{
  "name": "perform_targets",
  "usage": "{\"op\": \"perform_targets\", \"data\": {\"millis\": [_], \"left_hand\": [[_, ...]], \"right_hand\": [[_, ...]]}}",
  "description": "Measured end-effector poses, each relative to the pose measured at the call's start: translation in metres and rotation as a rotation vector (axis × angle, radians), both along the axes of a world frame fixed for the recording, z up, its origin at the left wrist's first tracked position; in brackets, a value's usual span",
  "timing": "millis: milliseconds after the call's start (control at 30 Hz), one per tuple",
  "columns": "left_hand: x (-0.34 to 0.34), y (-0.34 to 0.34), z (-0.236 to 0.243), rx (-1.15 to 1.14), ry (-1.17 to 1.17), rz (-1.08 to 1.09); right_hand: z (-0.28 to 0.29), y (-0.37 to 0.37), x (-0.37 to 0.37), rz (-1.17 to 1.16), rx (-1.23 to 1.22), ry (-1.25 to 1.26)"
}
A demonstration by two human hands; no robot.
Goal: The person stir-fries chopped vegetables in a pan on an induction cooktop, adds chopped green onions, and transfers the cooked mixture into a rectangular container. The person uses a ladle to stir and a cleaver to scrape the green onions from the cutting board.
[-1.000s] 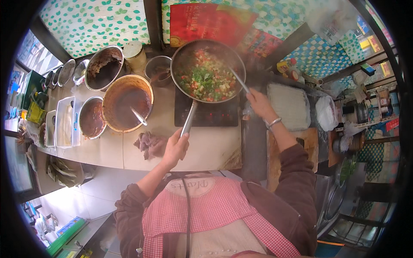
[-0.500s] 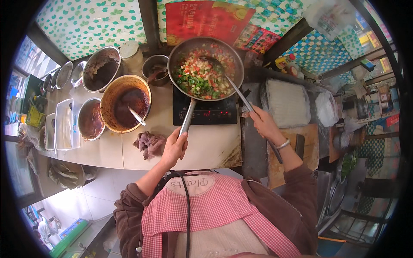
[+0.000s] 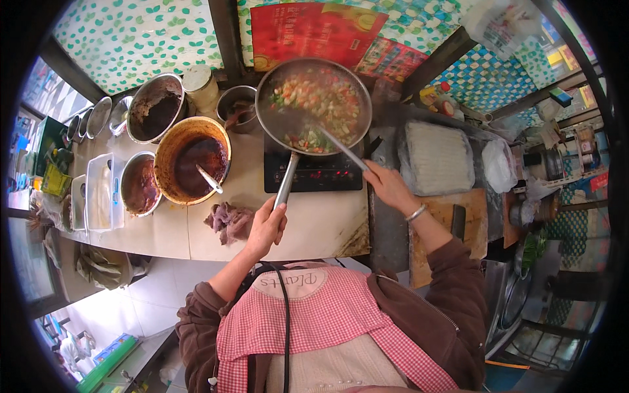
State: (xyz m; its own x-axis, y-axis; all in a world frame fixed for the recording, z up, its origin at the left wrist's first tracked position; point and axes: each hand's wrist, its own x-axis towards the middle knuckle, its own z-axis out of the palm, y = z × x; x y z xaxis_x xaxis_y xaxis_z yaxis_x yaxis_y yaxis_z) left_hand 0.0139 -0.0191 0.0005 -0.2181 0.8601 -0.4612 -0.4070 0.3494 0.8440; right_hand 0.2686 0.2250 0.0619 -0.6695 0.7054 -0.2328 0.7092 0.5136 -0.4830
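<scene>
A round frying pan [image 3: 314,92] of steaming diced vegetables, red, green and pale, rests over a black induction cooker [image 3: 337,177]. My left hand [image 3: 267,223] grips the long steel handle [image 3: 286,180] of this pan. My right hand [image 3: 386,183], with a bracelet at the wrist, holds a long steel utensil [image 3: 341,145] reaching into the food; its working end is hidden by steam and food. Below the cooker, left of the handle, lies a crumpled mauve cloth [image 3: 226,223].
Left on the counter are a big sauce pot [image 3: 171,165] with a spoon, a smaller bowl [image 3: 137,187], a dark bowl [image 3: 151,105], a small pot [image 3: 232,99] and clear containers [image 3: 100,196]. On the right stand a wrapped white tray [image 3: 436,157], a plastic bag [image 3: 498,167] and a cutting board [image 3: 426,262].
The utensil's head moved from the pan's upper right toward its middle and lower left, with the food shifting and blurring. My right hand moved down, then slightly left. My left hand stayed on the handle.
</scene>
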Motion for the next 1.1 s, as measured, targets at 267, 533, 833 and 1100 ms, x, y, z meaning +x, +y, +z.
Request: {"op": "perform_targets", "data": {"millis": [267,533,833,1100], "left_hand": [[0.001,-0.001,0.001,-0.021,-0.007,0.022],[-0.001,0.001,0.006,-0.058,0.034,-0.037],[-0.063,-0.038,0.036,0.039,0.781,-0.066],[-0.286,-0.093,0.035,0.108,0.637,0.582]], "right_hand": [[0.079,0.011,0.055,-0.014,-0.273,0.002],[0.033,0.029,0.039,0.008,-0.053,0.098],[-0.006,0.043,-0.01,-0.08,0.216,0.083],[-0.041,-0.025,-0.001,-0.161,0.206,0.021]]}}
